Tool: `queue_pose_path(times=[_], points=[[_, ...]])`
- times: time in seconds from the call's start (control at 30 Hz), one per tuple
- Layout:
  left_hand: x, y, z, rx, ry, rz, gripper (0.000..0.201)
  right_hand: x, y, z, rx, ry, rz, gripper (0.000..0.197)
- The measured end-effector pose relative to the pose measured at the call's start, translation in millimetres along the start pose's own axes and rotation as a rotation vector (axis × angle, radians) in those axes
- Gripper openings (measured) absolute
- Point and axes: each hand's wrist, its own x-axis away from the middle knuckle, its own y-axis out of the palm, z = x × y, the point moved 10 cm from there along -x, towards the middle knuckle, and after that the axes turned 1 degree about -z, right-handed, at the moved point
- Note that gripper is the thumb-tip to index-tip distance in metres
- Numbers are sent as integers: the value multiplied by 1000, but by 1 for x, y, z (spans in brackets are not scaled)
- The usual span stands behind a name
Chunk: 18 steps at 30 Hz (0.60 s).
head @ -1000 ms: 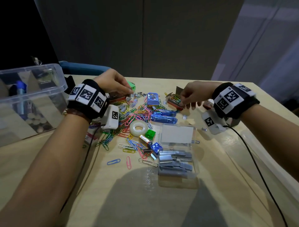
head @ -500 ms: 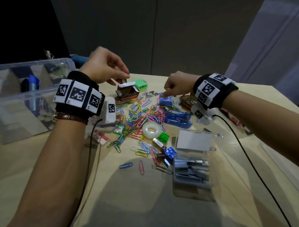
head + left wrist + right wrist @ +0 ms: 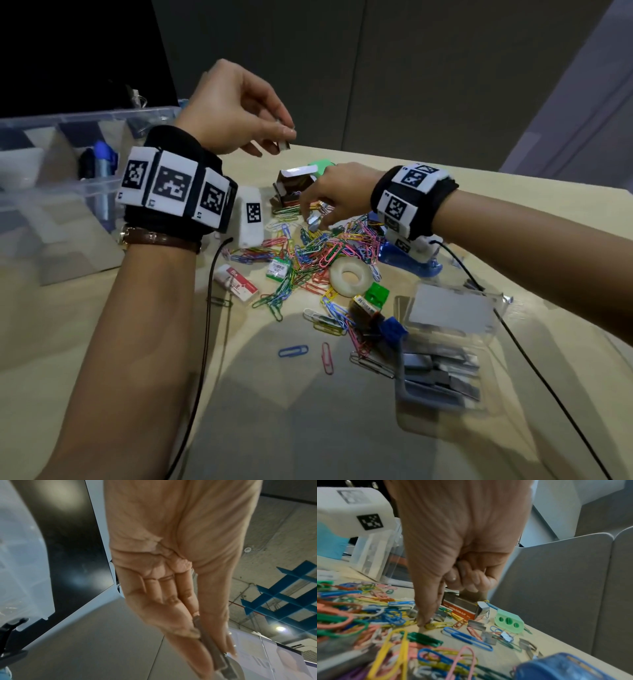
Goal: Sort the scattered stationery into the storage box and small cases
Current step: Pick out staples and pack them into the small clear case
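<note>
My left hand (image 3: 286, 138) is raised above the table's far side and pinches a short silver staple strip (image 3: 284, 144) between thumb and fingers; the strip (image 3: 211, 643) shows edge-on in the left wrist view. My right hand (image 3: 313, 217) reaches down into the heap of coloured paper clips (image 3: 318, 253), beside an open cardboard clip box (image 3: 291, 192). Its fingertips close on a silver staple strip (image 3: 313, 221), with the other fingers (image 3: 471, 577) curled. A clear small case (image 3: 442, 377) at the front right holds several staple strips. The clear storage box (image 3: 51, 192) stands at the left.
A tape roll (image 3: 349, 275), a blue stapler (image 3: 407, 262), a green sharpener (image 3: 508, 623), an eraser (image 3: 236, 284) and a green block (image 3: 376, 294) lie around the clips. Loose staple pieces (image 3: 476, 625) are scattered near the clip box. Black cables trail from both wrists.
My left hand rose from the clip box, holding a staple strip. My right hand moved left from the table's right side and down into the clip pile.
</note>
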Motion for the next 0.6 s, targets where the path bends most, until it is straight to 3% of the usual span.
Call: queue_pose_path(times=[0.3,0.43,0.6], points=[[-9,18,-1,86,-23,-31,20,15,27,22,-108,129,-141,22],[-10,39,3,225,-70,-25,11,45,9,25,-262,132,-45,21],[-5,67,15,425,-124,-105,11,114,-29,49,-533,194,240,16]])
